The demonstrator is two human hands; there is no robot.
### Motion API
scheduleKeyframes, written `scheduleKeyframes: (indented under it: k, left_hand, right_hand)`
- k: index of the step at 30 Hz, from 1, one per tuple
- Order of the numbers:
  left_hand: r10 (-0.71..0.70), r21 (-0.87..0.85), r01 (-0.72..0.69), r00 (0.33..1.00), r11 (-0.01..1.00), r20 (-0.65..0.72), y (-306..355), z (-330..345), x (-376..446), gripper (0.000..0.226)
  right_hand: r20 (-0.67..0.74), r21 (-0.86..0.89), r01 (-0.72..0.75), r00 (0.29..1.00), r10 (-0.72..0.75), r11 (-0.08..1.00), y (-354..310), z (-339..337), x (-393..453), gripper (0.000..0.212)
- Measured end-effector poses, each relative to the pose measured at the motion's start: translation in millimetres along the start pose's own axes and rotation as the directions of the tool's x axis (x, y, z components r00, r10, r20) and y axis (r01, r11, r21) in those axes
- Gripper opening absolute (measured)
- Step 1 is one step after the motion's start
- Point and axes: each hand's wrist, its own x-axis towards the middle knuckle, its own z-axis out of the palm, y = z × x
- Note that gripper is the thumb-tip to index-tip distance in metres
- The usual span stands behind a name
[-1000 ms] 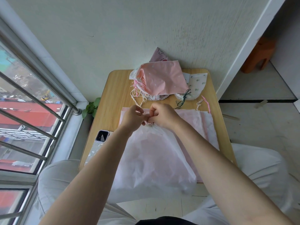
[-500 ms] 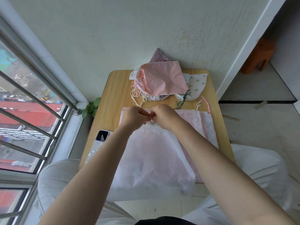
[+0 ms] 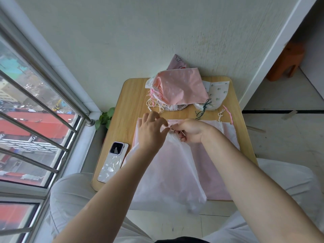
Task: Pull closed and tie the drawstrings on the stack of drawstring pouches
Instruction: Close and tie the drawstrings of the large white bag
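Observation:
A large white translucent pouch point(image 3: 168, 174) lies on top of a pale pink pouch point(image 3: 213, 165) on the small wooden table point(image 3: 129, 102). Its neck is gathered tight between my hands. My right hand point(image 3: 190, 131) pinches the thin drawstring point(image 3: 171, 128) at the gathered neck with curled fingers. My left hand point(image 3: 151, 129) is just left of it, thumb and forefinger closing on the same cord. At the back of the table lies a pile of closed pouches, topped by a pink dotted one point(image 3: 180, 86), with a white printed one point(image 3: 215, 95) beside it.
A phone point(image 3: 112, 162) lies face down at the table's left front. The wall rises right behind the table, a barred window point(image 3: 35, 128) stands at the left, and a small green plant point(image 3: 105, 117) sits in the corner. My knees are under the table's front edge.
My left hand has opened its fingers somewhat and shifted slightly left. My right hand has turned palm up while keeping hold of the cord. The pouch neck stays gathered.

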Motion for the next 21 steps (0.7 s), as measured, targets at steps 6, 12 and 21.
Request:
scheduleKeyframes:
  k: [6,12,21]
  left_hand:
    - [-0.126,-0.323,0.162,0.984,0.932,0.127,7.1,4.0,-3.3,0.013]
    - [-0.439,-0.469,0.601,0.797,0.647,0.416,5.3,-4.2,10.2,0.005]
    - [-0.413,-0.392,0.813,0.564,0.431,0.716,-2.7,-9.8,27.4,0.019]
  right_hand:
    - [-0.017,0.119,-0.018,1.0,0.02,0.993,-0.5,-1.5,0.7,0.01]
    - [0.02,0.223,0.032,0.999,-0.037,0.974,1.0,-4.8,-0.9,0.012]
    - [-0.154,0.179,0.126,0.983,-0.099,0.976,6.6,-5.0,4.3,0.005]
